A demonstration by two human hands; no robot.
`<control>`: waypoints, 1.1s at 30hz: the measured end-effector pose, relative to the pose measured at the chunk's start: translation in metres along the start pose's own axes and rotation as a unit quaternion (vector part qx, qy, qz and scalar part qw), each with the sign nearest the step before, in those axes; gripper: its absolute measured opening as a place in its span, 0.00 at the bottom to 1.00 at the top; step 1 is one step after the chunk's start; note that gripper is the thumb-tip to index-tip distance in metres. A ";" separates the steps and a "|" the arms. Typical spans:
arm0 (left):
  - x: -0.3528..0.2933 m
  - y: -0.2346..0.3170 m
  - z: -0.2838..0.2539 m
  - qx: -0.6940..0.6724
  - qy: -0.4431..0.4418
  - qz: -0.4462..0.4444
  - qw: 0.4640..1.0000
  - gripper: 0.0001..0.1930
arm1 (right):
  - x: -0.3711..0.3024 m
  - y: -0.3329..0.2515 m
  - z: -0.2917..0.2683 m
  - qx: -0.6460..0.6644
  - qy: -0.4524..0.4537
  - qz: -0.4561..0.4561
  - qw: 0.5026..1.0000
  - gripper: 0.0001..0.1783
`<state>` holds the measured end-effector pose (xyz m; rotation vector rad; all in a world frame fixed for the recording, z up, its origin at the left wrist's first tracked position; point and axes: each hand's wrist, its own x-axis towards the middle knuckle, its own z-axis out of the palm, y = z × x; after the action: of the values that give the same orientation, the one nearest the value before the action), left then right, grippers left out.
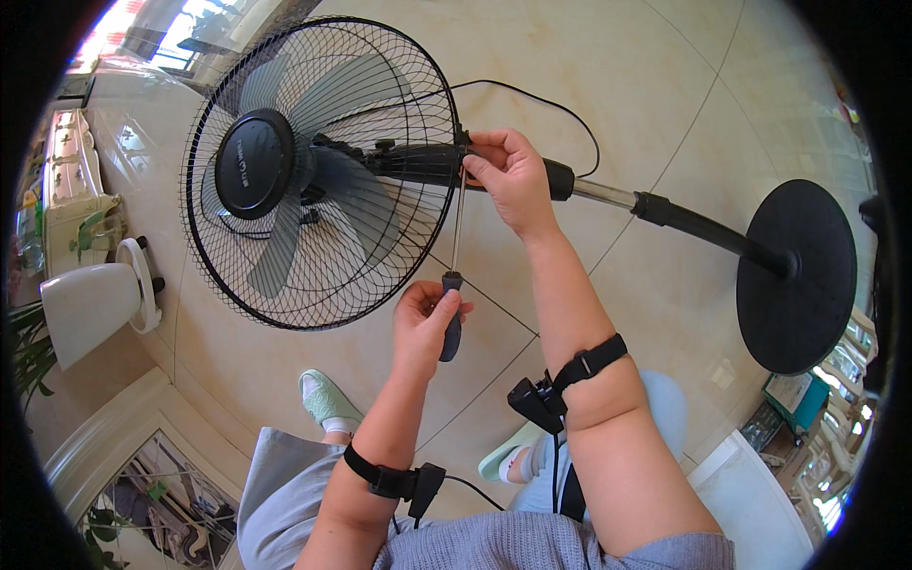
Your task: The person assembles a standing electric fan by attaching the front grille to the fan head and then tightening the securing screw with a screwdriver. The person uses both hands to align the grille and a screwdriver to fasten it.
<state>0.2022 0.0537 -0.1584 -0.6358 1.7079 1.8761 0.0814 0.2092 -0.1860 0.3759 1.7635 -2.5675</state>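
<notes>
A screwdriver with a dark grey handle (451,332) and a long thin metal shaft (459,228) points away from me. My left hand (427,323) is closed around its handle. The shaft's tip reaches the right rim of a black wire fan guard (313,318), by a small black clip (463,138). There my right hand (513,180) pinches with thumb and fingers at the rim, close to the tip; the exact contact is partly hidden. Behind the wires are grey blades (351,90) and a round black centre cap (255,163).
The fan's pole (608,195) runs right to a round black base (803,313). A black cord (579,119) curves over the tiled floor (655,304). At left stands a white stool-like seat (90,309) on casters. A white chair (750,494) is at lower right.
</notes>
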 end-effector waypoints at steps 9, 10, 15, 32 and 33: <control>-0.002 0.008 -0.002 0.064 0.017 -0.006 0.998 0.12 | 0.000 -0.003 0.002 0.024 0.011 0.017 0.999 0.12; -0.002 0.008 -0.003 0.045 0.009 0.001 0.999 0.12 | -0.001 -0.003 0.002 0.024 0.014 0.021 0.999 0.12; -0.003 0.007 -0.004 -0.070 0.011 -0.025 0.997 0.13 | 0.000 -0.003 0.001 0.018 0.006 0.009 1.000 0.12; -0.003 0.010 -0.003 -0.102 -0.009 -0.074 0.992 0.12 | -0.001 -0.001 0.002 0.050 0.008 0.025 0.998 0.11; -0.002 0.010 -0.003 -0.103 -0.018 -0.072 0.992 0.12 | -0.001 -0.001 0.002 0.052 0.007 0.024 0.998 0.11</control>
<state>0.1970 0.0497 -0.1504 -0.7773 1.4164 1.9640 0.0818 0.2079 -0.1838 0.4316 1.6093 -2.6364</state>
